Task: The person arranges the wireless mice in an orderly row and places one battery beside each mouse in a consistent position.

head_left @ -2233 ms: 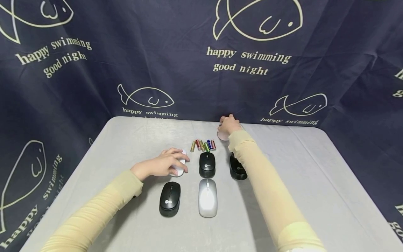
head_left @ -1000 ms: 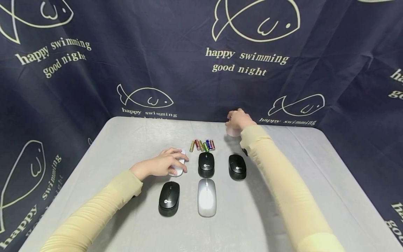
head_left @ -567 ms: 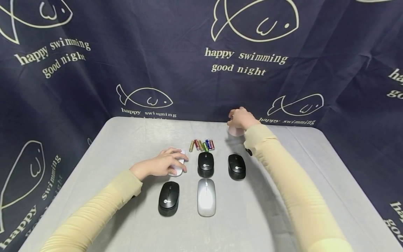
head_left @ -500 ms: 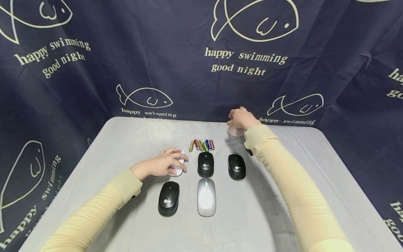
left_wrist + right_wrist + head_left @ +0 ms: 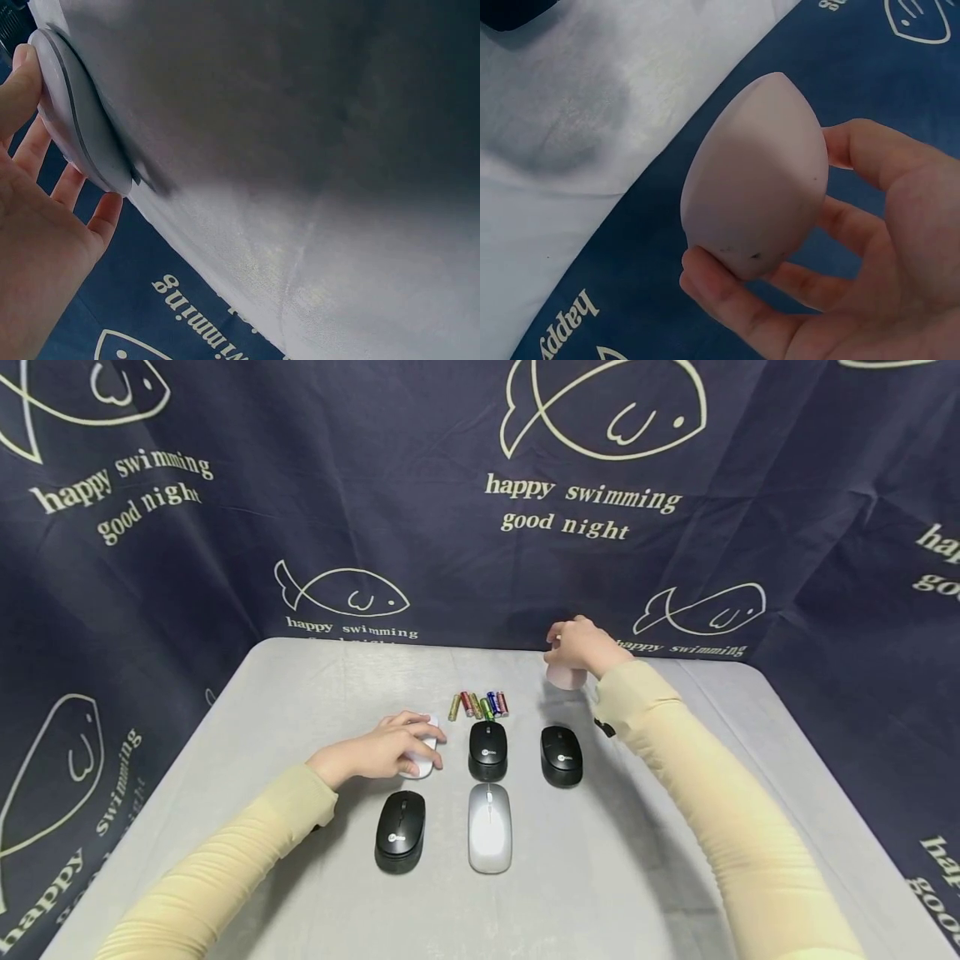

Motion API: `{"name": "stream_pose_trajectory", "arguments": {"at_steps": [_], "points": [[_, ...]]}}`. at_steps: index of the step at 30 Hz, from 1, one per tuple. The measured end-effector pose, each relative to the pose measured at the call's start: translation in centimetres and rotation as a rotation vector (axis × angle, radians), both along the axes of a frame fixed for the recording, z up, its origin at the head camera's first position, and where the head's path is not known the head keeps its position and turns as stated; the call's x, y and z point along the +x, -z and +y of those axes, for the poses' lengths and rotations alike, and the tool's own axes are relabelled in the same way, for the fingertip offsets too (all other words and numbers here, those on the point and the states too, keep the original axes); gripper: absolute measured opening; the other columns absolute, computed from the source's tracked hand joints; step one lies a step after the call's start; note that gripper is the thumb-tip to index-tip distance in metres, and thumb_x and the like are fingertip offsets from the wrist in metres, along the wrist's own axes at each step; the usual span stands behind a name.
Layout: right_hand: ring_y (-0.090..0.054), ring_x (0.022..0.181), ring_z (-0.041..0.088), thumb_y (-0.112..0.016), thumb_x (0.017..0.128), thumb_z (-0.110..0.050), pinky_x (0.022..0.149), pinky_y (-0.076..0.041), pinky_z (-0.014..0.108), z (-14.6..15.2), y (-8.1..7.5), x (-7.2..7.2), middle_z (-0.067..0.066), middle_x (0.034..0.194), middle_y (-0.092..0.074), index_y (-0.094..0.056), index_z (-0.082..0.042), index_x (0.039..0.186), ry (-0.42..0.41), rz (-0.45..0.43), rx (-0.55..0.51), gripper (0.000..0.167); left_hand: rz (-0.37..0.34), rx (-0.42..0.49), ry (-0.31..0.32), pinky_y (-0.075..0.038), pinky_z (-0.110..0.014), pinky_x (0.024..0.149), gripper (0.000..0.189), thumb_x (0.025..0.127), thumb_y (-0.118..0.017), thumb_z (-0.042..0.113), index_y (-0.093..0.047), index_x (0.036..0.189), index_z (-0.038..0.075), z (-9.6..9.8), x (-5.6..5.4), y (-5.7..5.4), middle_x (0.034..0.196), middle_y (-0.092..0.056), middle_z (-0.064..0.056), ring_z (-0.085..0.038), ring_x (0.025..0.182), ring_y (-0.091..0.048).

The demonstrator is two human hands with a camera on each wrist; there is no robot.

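My left hand (image 5: pixel 382 750) grips a white computer mouse (image 5: pixel 82 112) by its sides, thumb on one edge and fingers on the other, with the mouse right at the tabletop. At the back of the table, my right hand (image 5: pixel 582 645) holds a pale pink object (image 5: pixel 757 172) between thumb and fingers. In the right wrist view it is smooth and rounded with a pointed end, with a few small dark marks near the lower end; I cannot tell what it is. From the head view, the hand covers its upper part.
Several small batteries (image 5: pixel 477 705) lie in a row near the middle. Three black mice (image 5: pixel 487 750) and a silver mouse (image 5: pixel 490 828) stand in front of them on the pale grey table (image 5: pixel 585 893). A dark blue printed curtain (image 5: pixel 450 527) hangs close behind the back edge.
My right hand has moved to the right with the pink object, raising it, and its sleeve no longer overlaps the right black mouse. The left hand has stayed on the white mouse.
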State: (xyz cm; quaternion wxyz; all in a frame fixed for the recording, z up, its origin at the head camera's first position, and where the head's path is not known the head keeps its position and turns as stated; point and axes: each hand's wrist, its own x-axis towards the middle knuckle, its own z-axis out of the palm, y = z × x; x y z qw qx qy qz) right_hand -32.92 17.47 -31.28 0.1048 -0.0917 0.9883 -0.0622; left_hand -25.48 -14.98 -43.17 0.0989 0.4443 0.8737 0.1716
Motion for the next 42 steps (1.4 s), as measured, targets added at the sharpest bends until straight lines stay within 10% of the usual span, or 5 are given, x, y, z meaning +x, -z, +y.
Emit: {"name": "stream_pose_trajectory", "arguments": {"at_steps": [42], "points": [[-0.058, 0.090, 0.036, -0.063, 0.078, -0.022, 0.076, -0.051, 0.047, 1.0, -0.9, 8.4, 0.024, 0.112, -0.053, -0.063, -0.010, 0.114, -0.134, 0.163, -0.068, 0.038, 0.014, -0.005, 0.007, -0.023, -0.063, 0.105, 0.032, 0.075, -0.072, 0.017, -0.071, 0.104, 0.029, -0.1, 0.1, 0.0, 0.136, -0.052, -0.001, -0.037, 0.135, -0.029]]}}
